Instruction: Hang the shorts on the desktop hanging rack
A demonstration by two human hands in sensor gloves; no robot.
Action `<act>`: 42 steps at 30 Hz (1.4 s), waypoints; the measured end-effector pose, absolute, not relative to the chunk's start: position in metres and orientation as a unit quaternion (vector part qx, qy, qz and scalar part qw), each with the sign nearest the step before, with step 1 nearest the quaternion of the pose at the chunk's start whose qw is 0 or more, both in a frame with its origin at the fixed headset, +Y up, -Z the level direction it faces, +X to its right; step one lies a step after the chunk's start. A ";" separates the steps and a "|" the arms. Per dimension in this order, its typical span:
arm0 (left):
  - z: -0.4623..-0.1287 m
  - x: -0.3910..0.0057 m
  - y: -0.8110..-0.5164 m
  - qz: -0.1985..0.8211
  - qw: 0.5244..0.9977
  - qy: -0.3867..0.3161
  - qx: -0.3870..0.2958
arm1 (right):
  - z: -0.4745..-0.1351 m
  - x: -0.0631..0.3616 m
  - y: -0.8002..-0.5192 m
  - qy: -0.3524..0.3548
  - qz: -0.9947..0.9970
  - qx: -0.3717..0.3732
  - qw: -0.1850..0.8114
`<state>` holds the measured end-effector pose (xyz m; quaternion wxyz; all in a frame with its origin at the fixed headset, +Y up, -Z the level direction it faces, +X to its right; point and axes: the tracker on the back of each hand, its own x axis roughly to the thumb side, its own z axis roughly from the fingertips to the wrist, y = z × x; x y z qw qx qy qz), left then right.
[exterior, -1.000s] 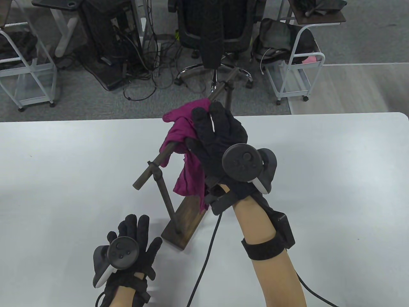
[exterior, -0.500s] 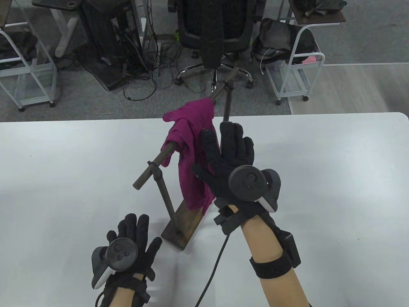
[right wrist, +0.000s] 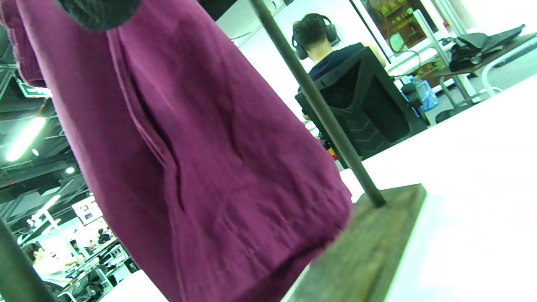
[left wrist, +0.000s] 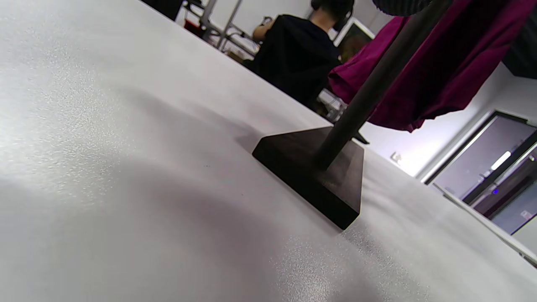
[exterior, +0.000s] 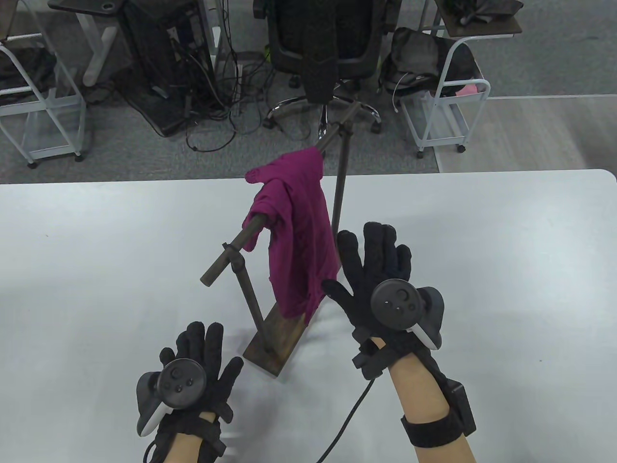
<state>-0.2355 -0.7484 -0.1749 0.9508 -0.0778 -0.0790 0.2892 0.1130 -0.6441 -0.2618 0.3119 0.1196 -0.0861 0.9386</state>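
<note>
Magenta shorts point(exterior: 299, 231) hang draped over the top bar of the dark wooden rack point(exterior: 224, 260), which stands on its wooden base point(exterior: 277, 345) mid-table. They also show in the right wrist view point(right wrist: 180, 167) and the left wrist view point(left wrist: 440, 71). My right hand point(exterior: 373, 275) is open, fingers spread, just right of the shorts and apart from them. My left hand point(exterior: 202, 354) lies flat and open on the table, left of the rack's base point(left wrist: 323, 176).
The white table point(exterior: 96, 265) spreads to both sides of the rack. A cable point(exterior: 349, 419) trails from my right wrist. Beyond the far edge stand an office chair point(exterior: 320, 43), white carts point(exterior: 441, 106) and tangled cables on the floor.
My right hand let go of the shorts and drew back toward me and to the right, opening. The shorts now hang free on the bar. The left hand has not moved.
</note>
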 end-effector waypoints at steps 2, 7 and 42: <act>-0.175 -0.235 -0.748 0.289 0.951 -0.079 -0.079 | -0.259 0.120 -0.651 -0.081 0.939 0.112 0.315; -0.175 -0.235 -0.748 0.288 0.951 -0.079 -0.078 | -0.250 0.140 -0.670 -0.064 0.940 0.087 0.325; -0.175 -0.237 -0.747 0.254 0.962 -0.060 -0.078 | -0.189 0.198 -0.749 0.092 0.948 -0.002 0.304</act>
